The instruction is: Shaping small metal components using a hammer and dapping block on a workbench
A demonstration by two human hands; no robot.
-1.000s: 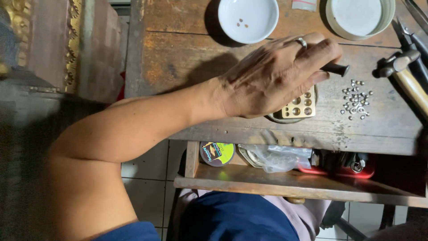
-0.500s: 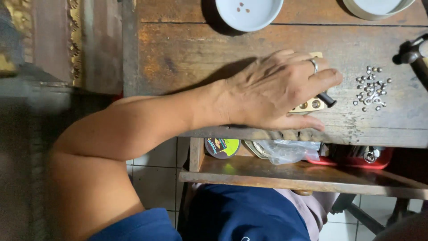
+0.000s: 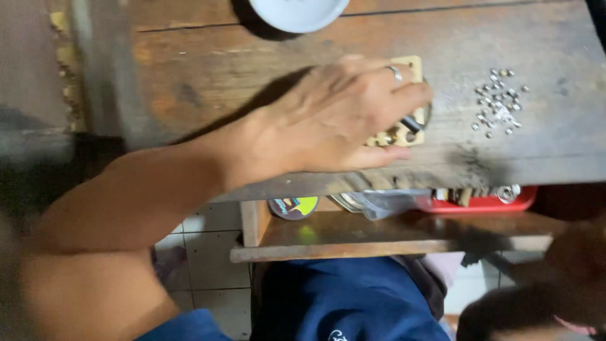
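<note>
We see the left hand point(image 3: 334, 120) lying flat, fingers together, over a pale perforated block point(image 3: 404, 129) near the front edge of the wooden table point(image 3: 189, 76); a dark rod point(image 3: 411, 123) shows under the fingertips, though we cannot tell if it is pinched. Small metal beads point(image 3: 499, 104) lie scattered toward the right edge, and a white bowl point(image 3: 297, 9) sits at the back edge. The boards are rough and scuffed.

Left hand point(image 3: 334, 123) bare, with a plain silver ring point(image 3: 395, 74) on one finger; forearm bare right up past the elbow, no sleeve or watch showing. Dark blue garment point(image 3: 344, 300) over the lap, small pale marking near its lower edge. Picture is motion-blurred.
</note>
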